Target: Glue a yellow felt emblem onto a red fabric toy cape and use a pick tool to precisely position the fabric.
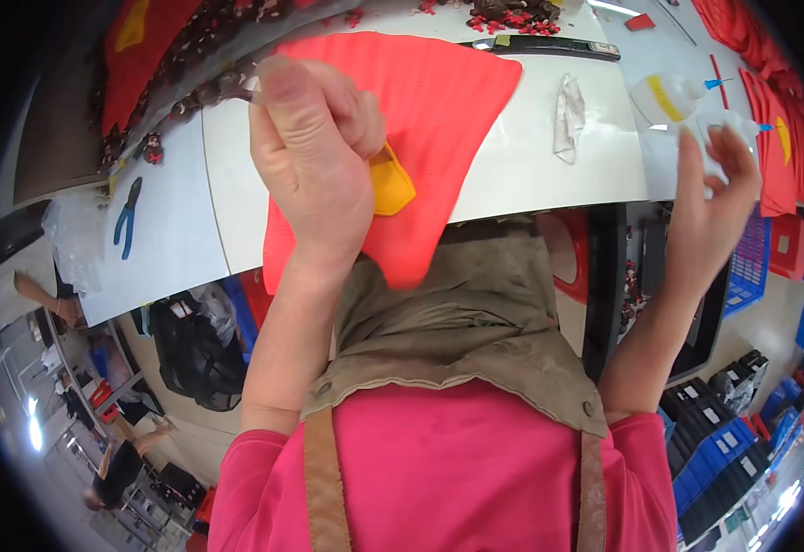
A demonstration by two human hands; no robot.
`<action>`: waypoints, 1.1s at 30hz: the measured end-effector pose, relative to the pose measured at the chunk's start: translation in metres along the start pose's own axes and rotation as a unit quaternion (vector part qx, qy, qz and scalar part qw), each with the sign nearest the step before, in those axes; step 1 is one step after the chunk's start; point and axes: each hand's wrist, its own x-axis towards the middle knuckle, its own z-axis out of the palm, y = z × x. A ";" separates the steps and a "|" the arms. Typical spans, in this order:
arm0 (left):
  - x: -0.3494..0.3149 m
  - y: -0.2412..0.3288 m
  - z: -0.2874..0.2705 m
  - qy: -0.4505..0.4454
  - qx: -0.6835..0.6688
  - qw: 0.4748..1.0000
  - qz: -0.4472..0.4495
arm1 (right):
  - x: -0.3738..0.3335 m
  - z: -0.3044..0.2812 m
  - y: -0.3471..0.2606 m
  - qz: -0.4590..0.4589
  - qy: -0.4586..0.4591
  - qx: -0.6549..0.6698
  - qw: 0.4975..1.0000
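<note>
**Thin red fabric panel under the left hand, glue bottle at the right**

The left hand is raised over a fan-shaped red fabric panel that lies on the white worktable, its narrow end hanging over the near edge toward the person's apron. The fingers are curled and bunched together at a small yellow patch on the panel; whether they pinch the patch or only press on it cannot be told, since the hand hides the contact.

The panel looks light and limp, a thin ribbed or mesh-like cloth that would droop and fold if lifted by one corner. I judge it best taken near an edge with a flat pinch, or spread with the palm, as it would slide easily on the smooth tabletop. The yellow patch seems a stiffer, smoother piece, small enough for fingertips only.

The right hand has its fingers spread and loosely wrapped about a soft white squeeze bottle with a blue nozzle. A second white bottle with a yellow band lies just beside it. Such bottles are light and give under pressure, so a gentle grip on the body suits them.

A crumpled white rag lies between panel and bottles; blue-handled pliers rest well apart on the left.
</note>
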 end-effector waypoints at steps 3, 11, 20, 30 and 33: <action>0.003 0.000 0.008 0.010 0.002 1.000 0.005 | -0.015 -0.012 -0.034 0.067 -0.100 0.103 0.987; 0.003 -0.002 0.005 0.013 0.001 1.000 -0.001 | -0.009 0.039 -0.044 -0.058 -0.215 0.046 0.974; 0.003 -0.003 0.004 0.016 0.013 1.000 0.005 | -0.003 0.061 -0.115 0.014 -0.357 0.257 0.898; 0.013 -0.025 0.005 -0.092 -0.330 0.932 0.120 | -0.021 0.085 -0.117 -0.147 -0.337 0.152 0.917; 0.012 -0.021 0.007 -0.071 -0.316 0.940 0.103 | -0.026 0.079 -0.118 -0.147 -0.331 0.138 0.922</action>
